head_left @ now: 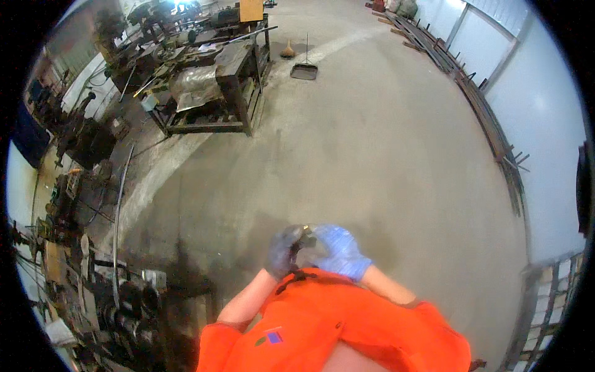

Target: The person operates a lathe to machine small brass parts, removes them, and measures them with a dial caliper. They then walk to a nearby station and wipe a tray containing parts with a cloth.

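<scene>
Both gloved hands point(313, 248) on small dark part point(304, 239), open concrete floor point(372, 155) ahead.

My left hand point(282, 251) wears a dark grey glove, my right hand point(339, 251) a pale blue one. Below them my shirt point(347, 322) is bright orange with a small purple and red patch point(274, 337). The floor point(372, 155) beyond my hands is plain grey, crossed by a paler stripe point(155, 180).

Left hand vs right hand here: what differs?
The left hand wears a dark grey glove; the right hand wears a light blue one. The left looks darker and grimier, the right cleaner. Both are raised before the orange shirt, meeting around a small dark object too small to identify.
</scene>
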Tool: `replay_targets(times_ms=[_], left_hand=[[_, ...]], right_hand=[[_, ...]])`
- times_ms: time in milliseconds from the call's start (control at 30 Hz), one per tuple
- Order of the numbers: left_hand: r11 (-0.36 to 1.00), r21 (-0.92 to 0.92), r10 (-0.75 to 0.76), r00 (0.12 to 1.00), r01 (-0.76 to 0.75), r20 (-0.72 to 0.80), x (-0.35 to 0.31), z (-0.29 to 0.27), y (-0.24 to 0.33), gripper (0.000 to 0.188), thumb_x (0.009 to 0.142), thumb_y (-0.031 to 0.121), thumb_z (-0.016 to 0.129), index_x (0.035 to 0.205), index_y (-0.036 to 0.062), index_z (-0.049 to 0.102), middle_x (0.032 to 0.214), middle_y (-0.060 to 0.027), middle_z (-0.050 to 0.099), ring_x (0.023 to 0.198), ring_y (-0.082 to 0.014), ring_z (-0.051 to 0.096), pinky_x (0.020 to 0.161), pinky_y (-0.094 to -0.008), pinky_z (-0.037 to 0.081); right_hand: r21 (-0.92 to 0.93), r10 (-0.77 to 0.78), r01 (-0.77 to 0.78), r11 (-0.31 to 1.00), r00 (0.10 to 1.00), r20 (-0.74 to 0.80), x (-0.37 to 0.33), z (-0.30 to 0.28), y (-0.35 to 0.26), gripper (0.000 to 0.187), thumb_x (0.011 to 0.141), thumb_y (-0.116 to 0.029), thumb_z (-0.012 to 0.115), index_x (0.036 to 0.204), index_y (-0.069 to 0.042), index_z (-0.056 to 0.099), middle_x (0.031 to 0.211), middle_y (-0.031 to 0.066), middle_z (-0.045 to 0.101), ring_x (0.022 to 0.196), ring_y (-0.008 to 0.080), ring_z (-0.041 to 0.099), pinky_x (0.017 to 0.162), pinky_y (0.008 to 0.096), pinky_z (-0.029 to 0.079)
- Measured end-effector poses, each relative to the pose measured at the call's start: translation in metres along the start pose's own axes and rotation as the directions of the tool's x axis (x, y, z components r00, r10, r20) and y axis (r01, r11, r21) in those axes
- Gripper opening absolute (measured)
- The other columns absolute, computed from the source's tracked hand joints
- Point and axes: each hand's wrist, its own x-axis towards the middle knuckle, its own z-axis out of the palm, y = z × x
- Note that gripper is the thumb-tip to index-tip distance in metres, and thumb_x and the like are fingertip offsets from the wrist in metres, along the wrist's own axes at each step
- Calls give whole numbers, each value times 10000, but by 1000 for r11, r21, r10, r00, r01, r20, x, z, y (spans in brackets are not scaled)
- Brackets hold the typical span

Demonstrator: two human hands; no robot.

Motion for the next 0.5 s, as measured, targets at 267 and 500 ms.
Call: replay_targets(times_ms=[267, 500], left_hand=[[985, 171, 49, 994, -32, -97, 230, -9, 92, 320, 873, 244, 553, 995, -47, 599, 905, -123, 630, 819, -203, 618, 776, -332, 487], [886, 461, 113, 987, -50, -111, 409, -12, 165, 297, 867, 228, 565, 992, -41, 589, 873, -102, 624, 780, -188, 608, 727, -307, 490]], right_hand=[[58, -114, 118, 991, 991, -70, 189, -12, 185, 416, 669, -343, 728, 967, -67, 638, 1085, 151, 592, 972, 329, 569, 855, 404, 454], [115, -228, 202, 973, 927, 299, 392, -55, 302, 321, 689, -330, 688, 851, -58, 636, 939, 148, 593, 851, 333, 569, 743, 406, 464]])
